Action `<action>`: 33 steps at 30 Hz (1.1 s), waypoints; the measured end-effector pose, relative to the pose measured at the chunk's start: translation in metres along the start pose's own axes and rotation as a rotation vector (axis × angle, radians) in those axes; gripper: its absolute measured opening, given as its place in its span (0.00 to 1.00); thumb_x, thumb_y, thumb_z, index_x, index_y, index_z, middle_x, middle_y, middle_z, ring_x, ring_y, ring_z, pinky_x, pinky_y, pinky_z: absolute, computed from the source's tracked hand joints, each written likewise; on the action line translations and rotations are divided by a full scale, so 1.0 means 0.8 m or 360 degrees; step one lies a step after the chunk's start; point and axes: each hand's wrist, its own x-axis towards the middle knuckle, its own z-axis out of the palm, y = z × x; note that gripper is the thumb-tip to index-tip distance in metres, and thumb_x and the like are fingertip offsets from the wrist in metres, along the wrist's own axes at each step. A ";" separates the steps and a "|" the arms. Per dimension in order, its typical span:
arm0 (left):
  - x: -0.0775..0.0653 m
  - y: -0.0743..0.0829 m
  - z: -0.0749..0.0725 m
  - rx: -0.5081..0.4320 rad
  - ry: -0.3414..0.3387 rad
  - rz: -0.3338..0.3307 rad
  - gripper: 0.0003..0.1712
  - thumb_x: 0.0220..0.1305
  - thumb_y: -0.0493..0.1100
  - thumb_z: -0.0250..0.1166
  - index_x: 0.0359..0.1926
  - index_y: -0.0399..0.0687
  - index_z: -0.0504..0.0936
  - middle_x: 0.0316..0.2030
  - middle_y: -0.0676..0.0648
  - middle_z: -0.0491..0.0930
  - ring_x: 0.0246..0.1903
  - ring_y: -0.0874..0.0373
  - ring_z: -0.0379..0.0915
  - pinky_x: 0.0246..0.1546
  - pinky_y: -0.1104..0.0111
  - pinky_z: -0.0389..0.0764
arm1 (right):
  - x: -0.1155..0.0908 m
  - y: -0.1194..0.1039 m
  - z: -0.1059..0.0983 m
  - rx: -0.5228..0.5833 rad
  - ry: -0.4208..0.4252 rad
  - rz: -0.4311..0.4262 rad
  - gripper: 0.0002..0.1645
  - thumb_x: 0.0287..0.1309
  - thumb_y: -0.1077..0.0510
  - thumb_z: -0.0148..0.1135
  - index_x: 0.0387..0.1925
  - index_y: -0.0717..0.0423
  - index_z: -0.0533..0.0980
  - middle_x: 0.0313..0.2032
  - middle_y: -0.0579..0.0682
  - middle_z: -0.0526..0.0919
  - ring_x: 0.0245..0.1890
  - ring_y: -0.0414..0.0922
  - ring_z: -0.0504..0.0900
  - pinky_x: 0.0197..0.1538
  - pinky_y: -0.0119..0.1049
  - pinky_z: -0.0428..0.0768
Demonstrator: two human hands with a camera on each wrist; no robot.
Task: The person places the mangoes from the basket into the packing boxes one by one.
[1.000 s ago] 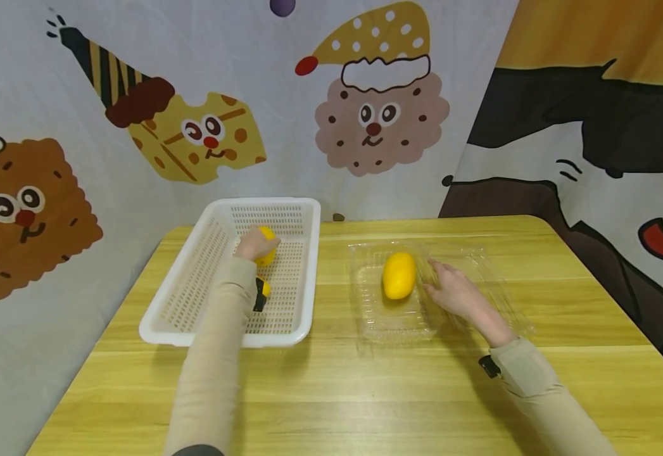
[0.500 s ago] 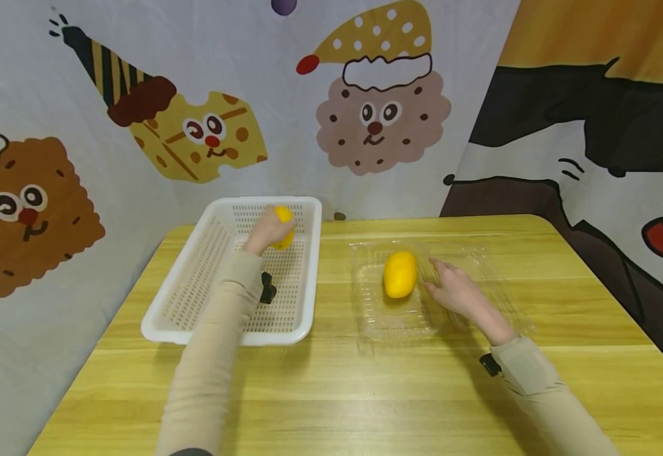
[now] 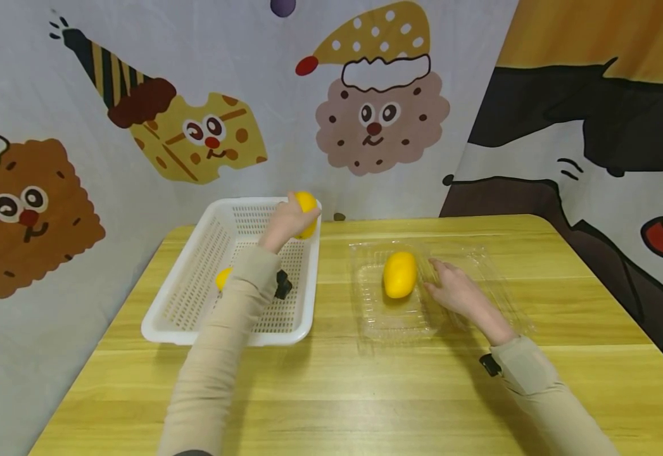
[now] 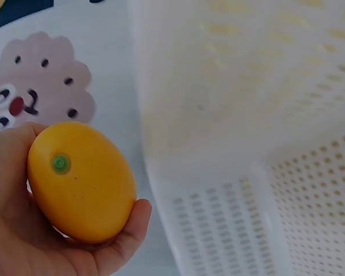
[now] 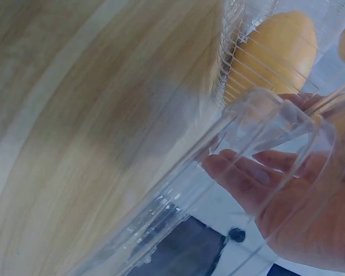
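Observation:
My left hand (image 3: 287,223) grips a yellow mango (image 3: 307,204) at the far right corner of the white basket (image 3: 315,285). In the left wrist view, fingers and thumb curl round this mango (image 4: 83,181), and its green stem spot faces the camera. Another yellow mango (image 3: 223,277) lies in the basket, partly hidden by the sleeve. One more mango (image 3: 399,275) sits in the clear plastic clamshell box (image 3: 371,323). Beside it, my right hand (image 3: 453,290) rests at the box's hinge side, fingers loosely extended; the right wrist view shows that hand (image 5: 310,213) through the clear lid.
The clamshell's opened lid (image 3: 493,278) lies to the right, under and beyond the right hand. A wooden table (image 3: 365,399) bears the basket and box. Behind it hangs a cartoon-printed cloth (image 3: 285,133). A small black device (image 3: 283,285) is on the left wrist.
My left hand has lifted the mango up and to the right, from inside the basket to its far right rim. The other mango in the basket shows left of the sleeve. My right hand stays put.

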 end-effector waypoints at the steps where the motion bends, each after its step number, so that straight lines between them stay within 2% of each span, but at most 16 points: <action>1: -0.001 0.005 0.000 -0.0004 -0.0007 0.0003 0.49 0.65 0.59 0.50 0.73 0.34 0.39 0.43 0.35 0.73 0.33 0.50 0.69 0.31 0.65 0.72 | 0.000 0.000 0.000 0.0000 -0.0003 0.0002 0.38 0.65 0.55 0.53 0.69 0.70 0.53 0.65 0.76 0.59 0.57 0.69 0.71 0.60 0.64 0.67; 5: -0.004 0.024 0.004 -0.0073 -0.0037 0.0046 0.47 0.65 0.57 0.53 0.71 0.35 0.43 0.32 0.42 0.73 0.23 0.56 0.68 0.23 0.70 0.71 | 0.000 0.000 0.001 -0.0009 -0.0010 0.0011 0.38 0.65 0.55 0.53 0.69 0.70 0.53 0.65 0.76 0.59 0.61 0.71 0.65 0.60 0.64 0.67; 8: -0.008 0.040 0.008 -0.0100 -0.0076 0.0074 0.47 0.65 0.57 0.54 0.72 0.35 0.42 0.30 0.43 0.74 0.20 0.56 0.69 0.23 0.70 0.74 | 0.000 0.000 0.001 -0.0010 -0.0013 0.0015 0.38 0.65 0.55 0.53 0.69 0.70 0.52 0.65 0.76 0.59 0.61 0.71 0.65 0.60 0.64 0.67; 10: -0.010 0.051 0.011 -0.0078 -0.0098 0.0086 0.50 0.65 0.58 0.53 0.73 0.36 0.38 0.35 0.40 0.76 0.25 0.53 0.73 0.29 0.66 0.78 | 0.000 -0.001 0.001 -0.0006 -0.0015 0.0017 0.38 0.65 0.55 0.53 0.69 0.69 0.52 0.65 0.76 0.59 0.61 0.71 0.65 0.60 0.64 0.67; 12: -0.012 0.063 0.015 -0.0072 -0.0129 0.0077 0.51 0.65 0.59 0.53 0.73 0.37 0.37 0.48 0.35 0.76 0.38 0.47 0.77 0.43 0.59 0.80 | 0.000 0.000 0.000 0.0001 -0.0018 0.0020 0.38 0.65 0.55 0.53 0.69 0.69 0.52 0.65 0.76 0.59 0.60 0.70 0.67 0.60 0.63 0.67; 14: -0.013 0.074 0.022 -0.0052 -0.0159 0.0063 0.52 0.65 0.60 0.53 0.74 0.38 0.35 0.60 0.31 0.69 0.53 0.43 0.73 0.55 0.54 0.76 | 0.000 -0.001 0.000 0.0006 -0.0017 0.0018 0.38 0.65 0.55 0.52 0.69 0.69 0.52 0.65 0.76 0.58 0.60 0.70 0.67 0.60 0.63 0.68; 16: -0.014 0.085 0.030 -0.0027 -0.0179 0.0058 0.53 0.65 0.61 0.55 0.74 0.38 0.35 0.67 0.31 0.60 0.61 0.42 0.67 0.62 0.52 0.70 | 0.000 -0.001 0.000 0.0010 -0.0017 0.0016 0.38 0.65 0.55 0.52 0.69 0.69 0.52 0.65 0.76 0.58 0.60 0.70 0.68 0.60 0.63 0.68; 17: -0.014 0.090 0.034 -0.0004 -0.0191 0.0055 0.53 0.65 0.61 0.55 0.74 0.39 0.35 0.69 0.31 0.57 0.62 0.42 0.65 0.63 0.53 0.69 | 0.000 -0.001 0.000 0.0011 -0.0018 0.0015 0.38 0.66 0.55 0.52 0.69 0.69 0.52 0.65 0.76 0.58 0.60 0.70 0.68 0.60 0.63 0.68; 21: -0.016 0.105 0.052 0.0061 -0.0246 0.0046 0.54 0.64 0.61 0.56 0.74 0.40 0.35 0.68 0.32 0.59 0.60 0.45 0.67 0.63 0.56 0.71 | 0.001 -0.001 0.000 0.0007 -0.0019 0.0009 0.38 0.66 0.55 0.52 0.69 0.70 0.52 0.65 0.76 0.59 0.61 0.71 0.66 0.60 0.64 0.67; 23: -0.018 0.109 0.061 0.0076 -0.0291 0.0036 0.54 0.64 0.61 0.56 0.74 0.42 0.33 0.69 0.33 0.56 0.63 0.44 0.64 0.65 0.55 0.68 | 0.001 -0.001 0.000 0.0004 -0.0019 0.0008 0.38 0.66 0.55 0.52 0.69 0.70 0.52 0.65 0.76 0.59 0.61 0.71 0.65 0.60 0.64 0.67; 25: -0.020 0.112 0.069 0.0071 -0.0338 0.0037 0.55 0.65 0.61 0.56 0.74 0.43 0.31 0.72 0.34 0.50 0.65 0.45 0.62 0.68 0.54 0.63 | 0.001 -0.001 0.000 0.0002 -0.0018 0.0009 0.38 0.66 0.55 0.52 0.69 0.70 0.52 0.65 0.76 0.59 0.61 0.71 0.65 0.60 0.64 0.68; 27: -0.021 0.114 0.077 0.0061 -0.0367 0.0061 0.55 0.65 0.59 0.57 0.74 0.42 0.32 0.73 0.35 0.49 0.67 0.45 0.59 0.70 0.54 0.60 | 0.002 0.000 0.001 0.0002 -0.0018 0.0011 0.38 0.66 0.55 0.52 0.69 0.70 0.52 0.65 0.76 0.59 0.61 0.71 0.66 0.60 0.63 0.68; 31: -0.022 0.116 0.092 0.0106 -0.0394 0.0081 0.54 0.64 0.58 0.58 0.74 0.42 0.35 0.73 0.37 0.50 0.69 0.45 0.56 0.70 0.54 0.59 | 0.001 0.000 0.000 0.0002 -0.0020 0.0015 0.38 0.66 0.55 0.52 0.69 0.70 0.52 0.65 0.76 0.59 0.59 0.70 0.69 0.59 0.63 0.69; 32: -0.022 0.117 0.095 0.0128 -0.0397 0.0076 0.54 0.64 0.59 0.59 0.74 0.42 0.35 0.73 0.37 0.50 0.71 0.44 0.52 0.71 0.54 0.58 | 0.001 -0.001 0.000 0.0002 -0.0019 0.0014 0.38 0.66 0.55 0.52 0.69 0.70 0.52 0.64 0.76 0.59 0.58 0.70 0.69 0.59 0.63 0.69; 33: -0.023 0.117 0.099 0.0153 -0.0411 0.0070 0.54 0.64 0.59 0.58 0.75 0.42 0.35 0.73 0.37 0.51 0.71 0.44 0.53 0.70 0.54 0.58 | 0.001 -0.001 0.000 0.0001 -0.0020 0.0015 0.38 0.66 0.55 0.52 0.69 0.70 0.52 0.64 0.77 0.59 0.57 0.69 0.71 0.59 0.63 0.70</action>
